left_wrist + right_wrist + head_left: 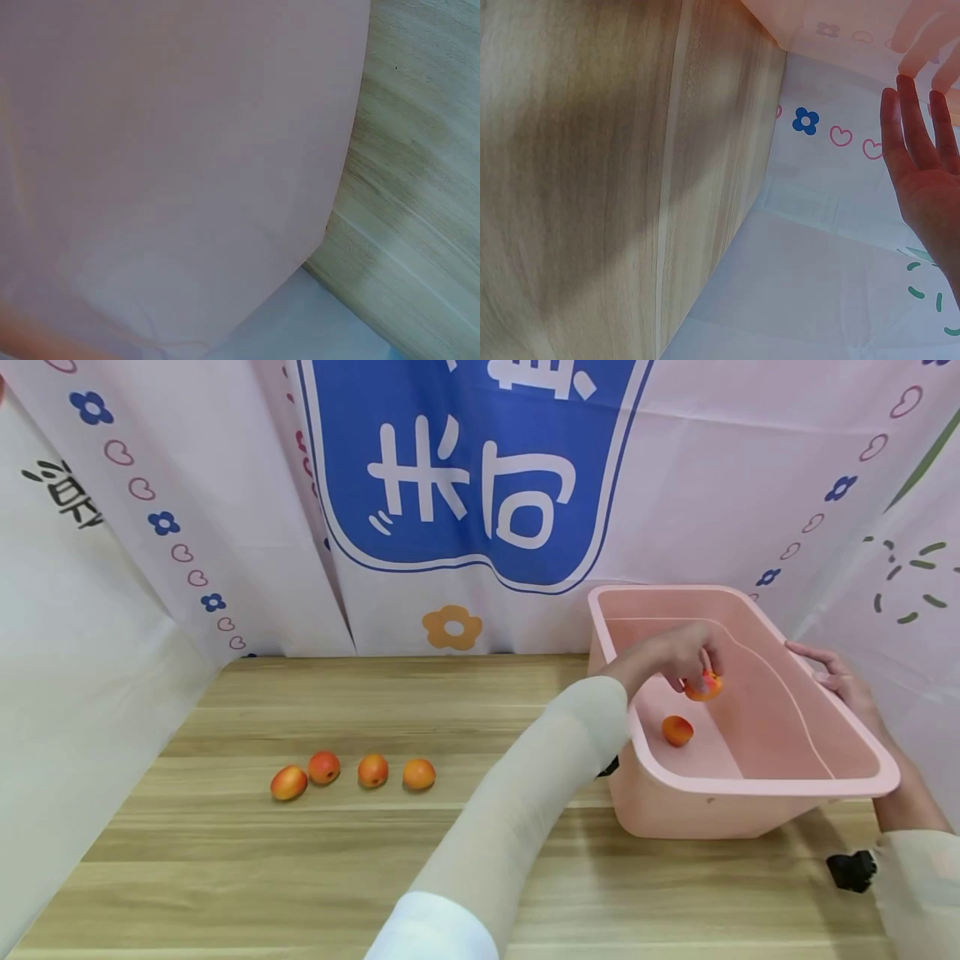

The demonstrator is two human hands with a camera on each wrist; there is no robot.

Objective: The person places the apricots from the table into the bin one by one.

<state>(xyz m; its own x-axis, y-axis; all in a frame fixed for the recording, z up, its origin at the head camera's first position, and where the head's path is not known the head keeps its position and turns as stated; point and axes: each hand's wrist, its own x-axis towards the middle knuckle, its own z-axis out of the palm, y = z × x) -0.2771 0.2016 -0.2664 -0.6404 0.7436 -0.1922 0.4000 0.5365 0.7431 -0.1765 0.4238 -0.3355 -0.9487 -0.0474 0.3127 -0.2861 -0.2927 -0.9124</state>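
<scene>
In the head view a pink plastic bin (697, 785) stands at the right of the table. My left hand (686, 656) reaches over its left rim and pinches an orange-red apricot (703, 688) inside the bin. Another apricot (677, 731) lies on the bin floor below it. My right hand (843, 685) rests at the bin's right rim. In the right wrist view, that hand's fingers (915, 131) are straight against the bin's outer wall. Several apricots (372, 771) lie in a loose row on the table at left. The left wrist view shows mostly a blurred pink wall (187, 150).
A wooden table (225, 860) spans the scene. Printed cloth (465, 468) hangs behind it and at both sides. A small black object (852, 870) is by the right sleeve, and part of another (610, 767) shows behind the left sleeve.
</scene>
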